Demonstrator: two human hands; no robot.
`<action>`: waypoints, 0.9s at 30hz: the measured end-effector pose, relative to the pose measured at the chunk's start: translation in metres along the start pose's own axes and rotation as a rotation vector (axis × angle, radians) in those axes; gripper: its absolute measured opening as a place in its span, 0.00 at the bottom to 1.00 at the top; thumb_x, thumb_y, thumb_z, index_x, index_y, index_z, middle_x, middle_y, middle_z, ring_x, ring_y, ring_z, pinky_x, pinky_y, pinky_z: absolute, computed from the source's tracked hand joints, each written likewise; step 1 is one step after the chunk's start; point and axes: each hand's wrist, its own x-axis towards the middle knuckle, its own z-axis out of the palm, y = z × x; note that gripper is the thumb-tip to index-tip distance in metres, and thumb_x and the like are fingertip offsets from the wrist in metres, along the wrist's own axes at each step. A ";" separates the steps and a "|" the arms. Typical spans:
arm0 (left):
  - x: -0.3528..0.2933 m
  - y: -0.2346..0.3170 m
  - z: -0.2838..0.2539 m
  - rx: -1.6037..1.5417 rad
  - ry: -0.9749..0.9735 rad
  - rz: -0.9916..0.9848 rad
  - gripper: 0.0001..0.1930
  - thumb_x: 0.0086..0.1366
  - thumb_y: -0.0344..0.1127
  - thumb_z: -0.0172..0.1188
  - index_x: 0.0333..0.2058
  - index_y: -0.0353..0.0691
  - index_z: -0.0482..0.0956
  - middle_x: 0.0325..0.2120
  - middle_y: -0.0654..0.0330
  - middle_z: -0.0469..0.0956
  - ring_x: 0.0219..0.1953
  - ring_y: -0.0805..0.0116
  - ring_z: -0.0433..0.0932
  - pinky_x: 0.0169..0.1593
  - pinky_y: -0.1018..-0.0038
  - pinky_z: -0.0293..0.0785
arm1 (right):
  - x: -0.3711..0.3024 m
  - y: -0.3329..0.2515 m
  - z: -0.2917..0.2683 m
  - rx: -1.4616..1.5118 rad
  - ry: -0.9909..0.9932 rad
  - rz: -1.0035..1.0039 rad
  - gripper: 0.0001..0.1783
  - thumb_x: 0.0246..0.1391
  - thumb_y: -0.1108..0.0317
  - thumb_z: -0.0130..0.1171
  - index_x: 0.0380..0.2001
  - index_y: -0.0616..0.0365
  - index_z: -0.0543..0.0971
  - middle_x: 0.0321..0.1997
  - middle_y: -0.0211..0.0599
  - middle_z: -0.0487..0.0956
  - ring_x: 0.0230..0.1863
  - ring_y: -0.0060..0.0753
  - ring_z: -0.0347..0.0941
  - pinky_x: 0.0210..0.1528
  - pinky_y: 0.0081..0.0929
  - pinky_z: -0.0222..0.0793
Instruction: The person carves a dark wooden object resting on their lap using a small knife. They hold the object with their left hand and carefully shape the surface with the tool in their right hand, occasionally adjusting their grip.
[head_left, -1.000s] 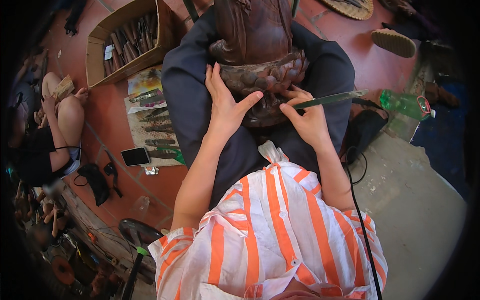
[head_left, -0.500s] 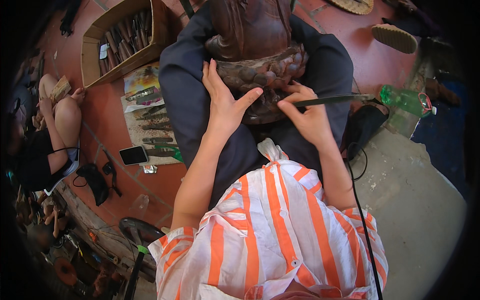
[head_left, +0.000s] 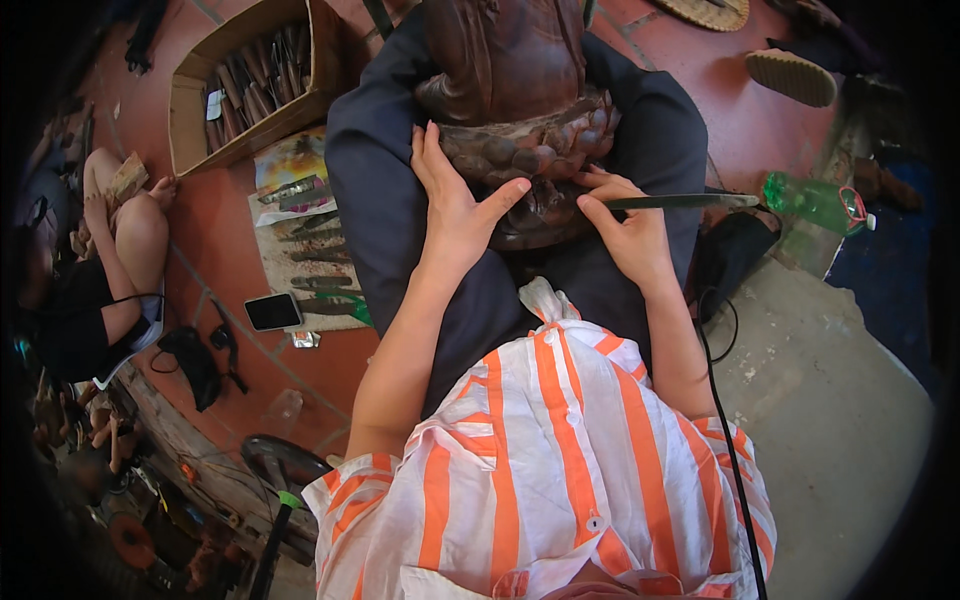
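A dark brown wooden carving (head_left: 510,60) with a knobbly carved base (head_left: 520,150) rests between my knees; its top runs out of view. My left hand (head_left: 455,215) lies against the left side of the base, fingers stretched and thumb spread across its front. On the right, my right hand (head_left: 630,225) is closed around a long, flat, dark file (head_left: 690,201). The file's free end points right, and its other end is hidden by my fingers at the base. Whether it touches the wood I cannot tell.
To the left stand a cardboard box (head_left: 190,120) of wooden-handled tools and a cloth (head_left: 283,255) with several metal tools. A phone (head_left: 273,312) lies beside it. Another person's leg (head_left: 140,230) is farther left. A green bottle (head_left: 810,200) lies at right; a black cable (head_left: 730,430) hangs by my right arm.
My right hand and the file have shifted slightly to the right along the base. My left hand keeps its place on the carving. The whole view has moved a little.
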 end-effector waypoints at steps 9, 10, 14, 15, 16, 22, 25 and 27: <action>0.001 0.001 -0.002 0.005 -0.023 -0.007 0.59 0.50 0.50 0.72 0.63 0.23 0.38 0.64 0.31 0.37 0.68 0.40 0.42 0.68 0.59 0.47 | -0.002 -0.002 0.003 0.024 -0.004 0.026 0.08 0.47 0.67 0.66 0.28 0.60 0.81 0.46 0.48 0.78 0.56 0.48 0.69 0.57 0.39 0.62; 0.001 0.001 -0.002 -0.004 -0.024 -0.008 0.59 0.50 0.49 0.72 0.63 0.23 0.38 0.64 0.31 0.37 0.68 0.40 0.42 0.68 0.59 0.47 | -0.004 -0.005 0.006 0.001 0.006 0.016 0.08 0.47 0.67 0.65 0.28 0.61 0.81 0.46 0.48 0.78 0.55 0.48 0.69 0.57 0.39 0.62; 0.001 -0.002 -0.001 0.019 -0.024 0.013 0.59 0.49 0.48 0.73 0.63 0.23 0.38 0.64 0.31 0.37 0.68 0.40 0.42 0.68 0.59 0.47 | -0.005 -0.016 0.014 -0.207 -0.002 -0.051 0.09 0.48 0.65 0.65 0.27 0.60 0.81 0.50 0.51 0.74 0.55 0.48 0.68 0.57 0.39 0.61; 0.001 -0.001 -0.002 0.009 -0.019 0.007 0.58 0.50 0.48 0.72 0.63 0.24 0.39 0.64 0.33 0.38 0.68 0.42 0.42 0.68 0.60 0.46 | -0.003 -0.011 0.006 -0.062 -0.016 0.034 0.09 0.47 0.64 0.66 0.28 0.58 0.82 0.51 0.52 0.73 0.56 0.49 0.67 0.58 0.40 0.60; 0.000 0.001 -0.001 -0.002 -0.014 0.000 0.56 0.52 0.48 0.71 0.63 0.24 0.39 0.64 0.34 0.39 0.68 0.43 0.42 0.68 0.61 0.45 | -0.001 -0.008 0.000 0.084 -0.031 0.119 0.09 0.47 0.64 0.66 0.28 0.57 0.82 0.51 0.52 0.72 0.56 0.50 0.66 0.58 0.41 0.60; 0.001 0.000 -0.001 0.011 -0.021 0.008 0.57 0.51 0.48 0.72 0.63 0.24 0.39 0.64 0.33 0.38 0.68 0.41 0.42 0.68 0.60 0.46 | -0.007 -0.017 0.013 -0.250 -0.007 -0.090 0.09 0.48 0.66 0.65 0.29 0.61 0.82 0.50 0.51 0.75 0.57 0.46 0.67 0.57 0.37 0.63; 0.000 0.001 -0.001 0.004 -0.013 -0.001 0.56 0.52 0.48 0.71 0.63 0.25 0.40 0.64 0.34 0.39 0.68 0.43 0.42 0.68 0.61 0.45 | 0.000 -0.001 0.000 0.081 -0.026 0.101 0.10 0.46 0.62 0.67 0.29 0.56 0.83 0.53 0.52 0.74 0.57 0.47 0.66 0.57 0.38 0.63; 0.000 -0.001 0.000 0.002 -0.007 0.003 0.55 0.53 0.48 0.71 0.64 0.25 0.40 0.64 0.35 0.40 0.68 0.45 0.42 0.68 0.62 0.44 | -0.007 -0.007 0.004 -0.089 -0.022 0.009 0.10 0.46 0.64 0.67 0.29 0.58 0.83 0.52 0.52 0.74 0.56 0.47 0.67 0.57 0.38 0.63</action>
